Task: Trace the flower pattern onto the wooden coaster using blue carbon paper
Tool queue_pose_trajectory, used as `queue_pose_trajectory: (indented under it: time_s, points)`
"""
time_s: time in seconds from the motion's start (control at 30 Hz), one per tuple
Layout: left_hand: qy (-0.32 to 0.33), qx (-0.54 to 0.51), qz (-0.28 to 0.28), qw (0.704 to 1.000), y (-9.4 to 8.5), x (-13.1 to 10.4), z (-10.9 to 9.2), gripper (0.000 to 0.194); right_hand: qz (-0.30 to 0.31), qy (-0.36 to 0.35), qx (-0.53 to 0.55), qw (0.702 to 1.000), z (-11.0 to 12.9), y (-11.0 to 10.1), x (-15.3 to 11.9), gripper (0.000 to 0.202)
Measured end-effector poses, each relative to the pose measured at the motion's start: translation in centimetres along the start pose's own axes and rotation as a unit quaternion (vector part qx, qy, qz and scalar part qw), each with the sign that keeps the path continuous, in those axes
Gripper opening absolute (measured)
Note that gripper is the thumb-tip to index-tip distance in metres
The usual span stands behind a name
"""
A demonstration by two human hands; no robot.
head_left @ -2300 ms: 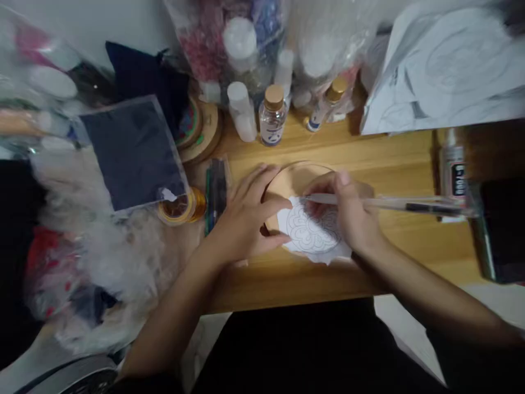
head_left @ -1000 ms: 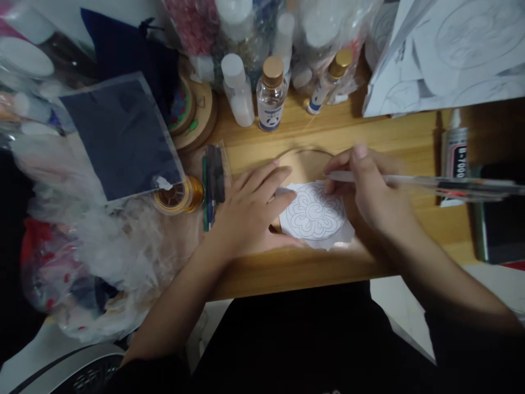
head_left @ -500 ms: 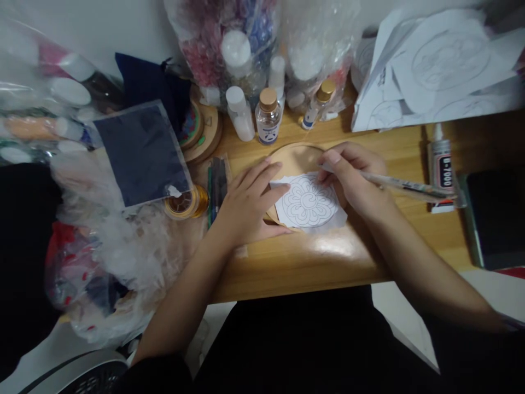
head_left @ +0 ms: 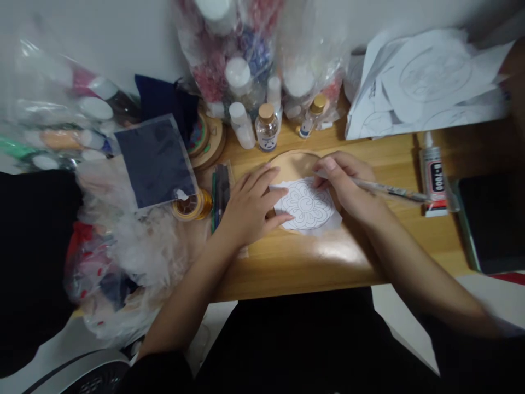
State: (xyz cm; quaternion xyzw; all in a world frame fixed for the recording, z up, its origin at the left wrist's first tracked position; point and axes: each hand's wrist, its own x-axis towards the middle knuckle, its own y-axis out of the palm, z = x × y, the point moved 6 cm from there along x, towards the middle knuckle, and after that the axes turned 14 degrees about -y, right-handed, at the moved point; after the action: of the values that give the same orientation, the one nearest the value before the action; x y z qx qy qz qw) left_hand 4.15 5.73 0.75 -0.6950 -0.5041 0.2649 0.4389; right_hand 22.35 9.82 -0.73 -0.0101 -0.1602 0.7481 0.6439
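A white paper (head_left: pixel 307 204) with a printed flower in a circle lies over the lower part of a round tan wooden disc (head_left: pixel 301 164). My left hand (head_left: pixel 252 207) rests at the left side of both, its fingers spread and its fingertips on the disc and the paper's left edge. My right hand (head_left: pixel 348 180) pinches a slim pen (head_left: pixel 385 190) above the paper's upper right. The pen's long pale barrel points back to the right. Its tip is hidden by my fingers and blur.
Small bottles (head_left: pixel 267 128) stand behind the disc. A B-7000 glue tube (head_left: pixel 435 178) and a dark phone (head_left: pixel 492 221) lie to the right, below stacked printed sheets (head_left: pixel 430 82). Left are pens (head_left: pixel 220 191), a gold wire spool (head_left: pixel 194 205), dark cloth (head_left: pixel 156 161) and plastic bags (head_left: pixel 135 241).
The view has shifted slightly. My left thumb has moved up onto the paper's lower left edge, and the paper lies flatter there. My right hand still holds the pen.
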Motion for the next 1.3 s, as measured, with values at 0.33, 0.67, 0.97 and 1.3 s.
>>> queue_pose_trajectory:
  time_s: [0.33, 0.67, 0.97, 1.3]
  points:
    - [-0.053, 0.088, 0.05, 0.993, -0.5, 0.3, -1.5, 0.027, 0.046, -0.089, -0.332, 0.938, 2.2, -4.7, -1.1, 0.021]
    - [-0.145, 0.169, 0.054, 0.973, -2.1, 0.4, -4.8, 0.029, 0.161, -0.187, -0.52, 0.818, 0.9, -6.2, -2.6, 0.044]
    - [-0.545, 0.195, -0.122, 0.806, -14.3, -3.5, 6.1, 0.037, 0.155, -0.203, -0.518, 0.816, 3.0, -5.7, -2.5, 0.051]
    - [-0.581, -0.119, -0.249, 0.766, -15.0, -4.5, 10.3, 0.025, 0.166, -0.226, -0.377, 0.883, 7.1, -3.7, -1.9, 0.034]
